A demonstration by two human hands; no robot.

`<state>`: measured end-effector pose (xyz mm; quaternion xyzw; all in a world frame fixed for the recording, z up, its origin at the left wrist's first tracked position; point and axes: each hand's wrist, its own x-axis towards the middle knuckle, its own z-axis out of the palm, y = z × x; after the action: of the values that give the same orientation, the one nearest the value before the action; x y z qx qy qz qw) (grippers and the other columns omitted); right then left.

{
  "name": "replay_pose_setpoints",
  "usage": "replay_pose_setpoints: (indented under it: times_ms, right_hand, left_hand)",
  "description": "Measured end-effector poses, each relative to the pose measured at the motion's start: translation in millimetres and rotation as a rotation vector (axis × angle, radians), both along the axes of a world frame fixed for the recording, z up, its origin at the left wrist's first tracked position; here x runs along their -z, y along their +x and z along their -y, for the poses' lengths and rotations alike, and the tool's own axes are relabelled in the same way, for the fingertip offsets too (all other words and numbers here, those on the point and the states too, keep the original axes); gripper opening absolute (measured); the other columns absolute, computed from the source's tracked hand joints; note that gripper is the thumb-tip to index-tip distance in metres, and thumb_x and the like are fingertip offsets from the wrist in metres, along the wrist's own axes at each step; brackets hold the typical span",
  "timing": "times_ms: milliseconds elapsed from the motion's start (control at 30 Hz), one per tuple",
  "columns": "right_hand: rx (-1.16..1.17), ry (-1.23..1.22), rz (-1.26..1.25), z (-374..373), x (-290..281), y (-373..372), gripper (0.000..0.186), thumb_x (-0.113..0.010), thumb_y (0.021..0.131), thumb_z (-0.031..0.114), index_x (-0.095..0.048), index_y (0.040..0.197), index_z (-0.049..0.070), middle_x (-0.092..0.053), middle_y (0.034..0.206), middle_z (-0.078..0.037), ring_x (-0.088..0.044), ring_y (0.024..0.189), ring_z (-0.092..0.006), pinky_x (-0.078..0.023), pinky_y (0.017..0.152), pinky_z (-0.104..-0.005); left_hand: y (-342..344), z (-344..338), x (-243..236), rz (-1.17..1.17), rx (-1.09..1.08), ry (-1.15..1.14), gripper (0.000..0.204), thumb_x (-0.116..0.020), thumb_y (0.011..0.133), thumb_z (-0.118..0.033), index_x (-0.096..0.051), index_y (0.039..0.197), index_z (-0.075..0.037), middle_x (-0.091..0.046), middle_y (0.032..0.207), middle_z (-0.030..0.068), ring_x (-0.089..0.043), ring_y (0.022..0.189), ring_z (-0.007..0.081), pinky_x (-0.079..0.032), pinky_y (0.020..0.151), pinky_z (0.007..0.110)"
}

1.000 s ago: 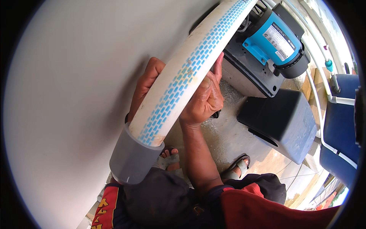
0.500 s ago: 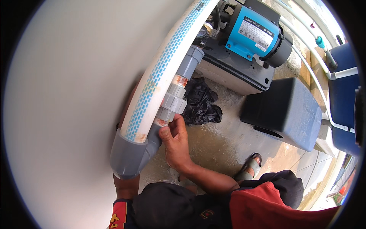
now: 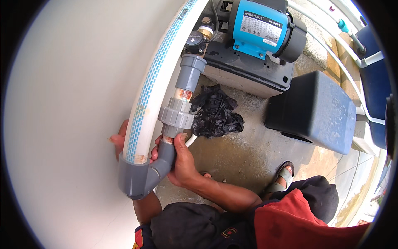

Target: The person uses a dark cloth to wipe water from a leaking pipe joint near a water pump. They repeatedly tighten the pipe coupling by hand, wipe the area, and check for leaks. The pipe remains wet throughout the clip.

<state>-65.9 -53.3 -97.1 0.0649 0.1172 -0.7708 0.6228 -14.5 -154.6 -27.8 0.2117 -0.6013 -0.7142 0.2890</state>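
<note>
A thick white pipe (image 3: 145,112) with blue brick-like markings runs down into a grey U-shaped elbow fitting (image 3: 134,178). My right hand (image 3: 183,166) wraps the fitting's other arm, its thumb laid just below a ribbed grey pipe union (image 3: 177,116). Rust-coloured smears mark the white pipe ends above and below this union. Behind the white pipe is my left hand (image 3: 119,143), partly hidden; a digit stretches out past the pipe's left edge. Other fingertips (image 3: 155,150) show between the two pipes, and I cannot tell which hand they belong to.
A grey coupling (image 3: 190,72) joins the line to a black valve (image 3: 194,38) beside a blue pump (image 3: 259,27) on a plinth. A crumpled black plastic bag (image 3: 217,112) and dark box-shaped cover (image 3: 311,112) lie on the floor. A pale wall (image 3: 66,124) borders the left.
The view has shifted, bringing more of the valve into sight. Digits of my left hand now show beside the white pipe. My right hand wraps further round the elbow fitting.
</note>
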Motion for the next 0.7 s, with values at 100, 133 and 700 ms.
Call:
replay_pose_setpoints:
  times_ms: [100,133,700]
  right_hand:
    - [-0.006,0.003,0.021,-2,2,-2,0.071,-0.034,0.097,0.070,-0.051,0.112,0.003,-0.061,0.088,-0.010,-0.061,0.077,-0.0190,-0.052,0.074,-0.0337]
    - [0.012,0.011,0.031,-2,2,-3,0.069,-0.035,0.099,0.067,-0.052,0.111,0.002,-0.061,0.086,-0.011,-0.061,0.073,-0.0185,-0.052,0.069,-0.0322]
    - [0.069,0.107,-0.058,6,-8,7,0.076,-0.036,0.093,0.076,-0.052,0.111,0.004,-0.061,0.086,-0.009,-0.061,0.077,-0.0142,-0.050,0.070,-0.0286]
  left_hand:
    - [23,-28,-7,-0.258,0.048,-0.048,0.091,-0.049,0.083,-0.082,-0.058,0.114,0.002,-0.064,0.093,0.0151,-0.063,0.096,0.0286,-0.049,0.090,0.045]
    - [26,-33,-9,-0.179,0.117,-0.253,0.089,-0.052,0.080,-0.083,-0.058,0.108,0.001,-0.063,0.087,0.0133,-0.064,0.087,0.0270,-0.049,0.085,0.044]
    - [25,-56,-8,0.106,-0.267,-0.388,0.072,-0.061,0.081,-0.076,-0.050,0.081,-0.005,-0.049,0.067,0.0039,-0.053,0.059,0.0177,-0.045,0.070,0.039]
